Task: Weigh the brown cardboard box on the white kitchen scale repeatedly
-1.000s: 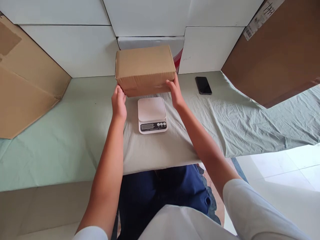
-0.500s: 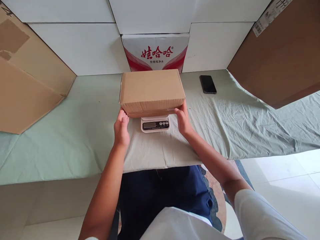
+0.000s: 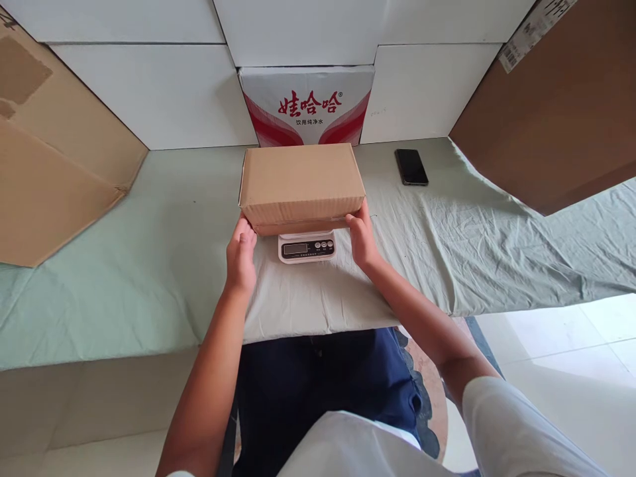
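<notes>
A closed brown cardboard box sits over a small white digital scale, whose front panel with display and buttons shows below the box's near edge. My left hand grips the box's near left corner, fingers partly hidden beneath it. At the near right corner my right hand holds the box, thumb on the front face and other fingers around the side. Whether the box rests fully on the scale's plate cannot be made out.
A black phone lies on the green tablecloth to the right. Behind the box stands a white and red carton against white panels. Large cardboard pieces flank the table at left and right. The table's front edge is close to my body.
The box has lowered slightly and tilted a little toward level over the scale, with both hands still on it. The whole view has shifted slightly.
</notes>
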The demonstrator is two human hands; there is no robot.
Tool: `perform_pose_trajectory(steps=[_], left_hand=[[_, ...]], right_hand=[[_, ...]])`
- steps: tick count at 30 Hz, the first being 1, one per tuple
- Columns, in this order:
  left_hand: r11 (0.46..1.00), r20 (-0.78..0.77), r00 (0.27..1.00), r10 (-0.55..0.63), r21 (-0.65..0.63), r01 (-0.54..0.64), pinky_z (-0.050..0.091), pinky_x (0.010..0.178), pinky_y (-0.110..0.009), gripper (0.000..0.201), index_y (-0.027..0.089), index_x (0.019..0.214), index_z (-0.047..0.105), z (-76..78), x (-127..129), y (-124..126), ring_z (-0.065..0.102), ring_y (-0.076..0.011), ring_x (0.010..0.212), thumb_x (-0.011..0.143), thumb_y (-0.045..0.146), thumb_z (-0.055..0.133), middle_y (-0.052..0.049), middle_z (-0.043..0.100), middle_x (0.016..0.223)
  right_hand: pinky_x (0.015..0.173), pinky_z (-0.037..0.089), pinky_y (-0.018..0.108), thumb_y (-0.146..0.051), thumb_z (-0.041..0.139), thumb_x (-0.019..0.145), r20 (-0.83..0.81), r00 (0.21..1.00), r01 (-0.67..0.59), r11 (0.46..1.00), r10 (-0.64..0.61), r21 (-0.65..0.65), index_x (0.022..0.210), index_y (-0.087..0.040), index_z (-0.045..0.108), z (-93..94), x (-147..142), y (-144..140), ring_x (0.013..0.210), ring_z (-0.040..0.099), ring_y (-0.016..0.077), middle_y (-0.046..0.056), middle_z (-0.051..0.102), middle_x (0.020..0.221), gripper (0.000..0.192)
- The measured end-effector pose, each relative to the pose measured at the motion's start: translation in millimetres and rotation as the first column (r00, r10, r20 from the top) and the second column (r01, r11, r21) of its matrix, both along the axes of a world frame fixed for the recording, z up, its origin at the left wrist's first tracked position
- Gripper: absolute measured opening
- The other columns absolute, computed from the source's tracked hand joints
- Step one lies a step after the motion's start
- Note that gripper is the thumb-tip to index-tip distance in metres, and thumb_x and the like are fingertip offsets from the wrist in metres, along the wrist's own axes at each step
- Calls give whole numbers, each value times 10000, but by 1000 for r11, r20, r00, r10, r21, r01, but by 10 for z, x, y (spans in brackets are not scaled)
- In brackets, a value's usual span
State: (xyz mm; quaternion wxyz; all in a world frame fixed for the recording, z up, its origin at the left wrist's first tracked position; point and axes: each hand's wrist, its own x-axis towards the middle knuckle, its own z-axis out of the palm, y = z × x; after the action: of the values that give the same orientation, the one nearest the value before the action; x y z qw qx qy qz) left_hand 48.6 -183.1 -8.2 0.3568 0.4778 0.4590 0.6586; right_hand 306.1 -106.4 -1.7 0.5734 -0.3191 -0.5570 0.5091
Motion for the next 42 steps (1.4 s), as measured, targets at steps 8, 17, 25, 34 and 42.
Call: perform_pose_trajectory(steps=[8, 17, 25, 34, 42], left_hand=[[1000, 49, 999, -16, -6, 16, 289, 1451, -560, 906, 302, 1531, 746, -11, -53, 6, 428, -383, 1730, 898, 944, 654, -147, 590, 1754], [1000, 19, 1000, -1, -3, 1, 356, 1425, -554, 936, 280, 1540, 737, 14, -31, 1, 450, -396, 1715, 892, 950, 646, -174, 608, 1732], [1000, 18, 1000, 15, 25, -16, 284, 1461, -570, 921, 286, 1626, 668, -13, -74, 6, 377, -389, 1752, 945, 905, 628, -160, 521, 1804], [996, -46, 995, 86, 41, -84, 298, 1472, -486, 914, 333, 1677, 617, -47, -227, 26, 307, -326, 1784, 976, 915, 531, -79, 475, 1845], [996, -37, 996, 78, 46, -76, 283, 1478, -484, 877, 348, 1665, 631, -74, -245, 34, 303, -320, 1786, 989, 898, 533, -66, 476, 1845]], right_hand=[[1415, 392, 604, -569, 605, 880, 50, 998, 23, 1000, -23, 5, 1563, -389, 495, -21, -3, -6, 1596, 477, 348, 23, 558, 1684, 715], [1423, 408, 567, -617, 622, 860, 68, 997, 36, 999, -34, -21, 1576, -404, 497, 10, 11, -13, 1611, 478, 341, 6, 569, 1699, 757], [1486, 278, 635, -614, 662, 831, -31, 996, 83, 994, -86, -77, 1600, -412, 445, 21, 36, 23, 1751, 357, 339, -1, 459, 1817, 824], [1480, 273, 670, -767, 575, 879, -57, 978, 196, 977, -201, -87, 1610, -427, 420, 51, 231, 144, 1787, 343, 347, 7, 376, 1866, 820], [1475, 298, 663, -778, 601, 851, -59, 979, 186, 977, -193, -104, 1580, -411, 431, 5, 204, 152, 1764, 383, 360, 36, 405, 1839, 834]])
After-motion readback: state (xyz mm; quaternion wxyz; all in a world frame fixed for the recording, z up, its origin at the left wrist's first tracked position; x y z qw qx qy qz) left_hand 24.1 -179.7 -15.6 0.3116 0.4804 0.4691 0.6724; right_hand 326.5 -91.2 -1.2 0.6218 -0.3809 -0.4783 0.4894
